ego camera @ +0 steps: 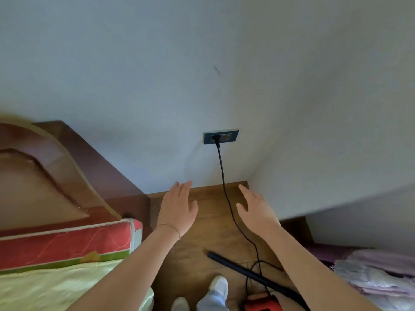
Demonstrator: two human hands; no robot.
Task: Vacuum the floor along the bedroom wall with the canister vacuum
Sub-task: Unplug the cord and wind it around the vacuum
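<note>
While both hands hang empty over the floor (202, 223), no vacuuming is under way yet; this looks like the gap betw. plugging in and picking up the wand. Left hand (177, 209) is flat, palm down, fingers spread, holding nothing. Right hand (256, 209) is the same: open, fingers loosely fanned, nothing in it. The cord (224, 182) runs down betw. them w/o touching either, as far as I can tell.

Plug sits in the socket (221, 136) on the wall (202, 52) at 12 o'clock. The cord drops to the floor and loops back toward 5 o'clock, where the red vacuum (258, 304) sits at the frame's bottom edge, mostly cut off. Its black tube (244, 272) lies on the floor, open end pointing to 10 o'clock, near the shoes (219, 285). Bed (62, 243) w/ wooden headboard (45, 176) fills 8–9 o'clock; folded fabric (377, 270) at 4 o'clock.

Next move, prob.: reach down and back to 5 o'clock, grip the tube, switch on (switch not visible), then run the tip along the skirting at 12 o'clock. Needs care w/ the cord, which crosses the strip to be cleaned and could snag the tube or a foot.
</note>
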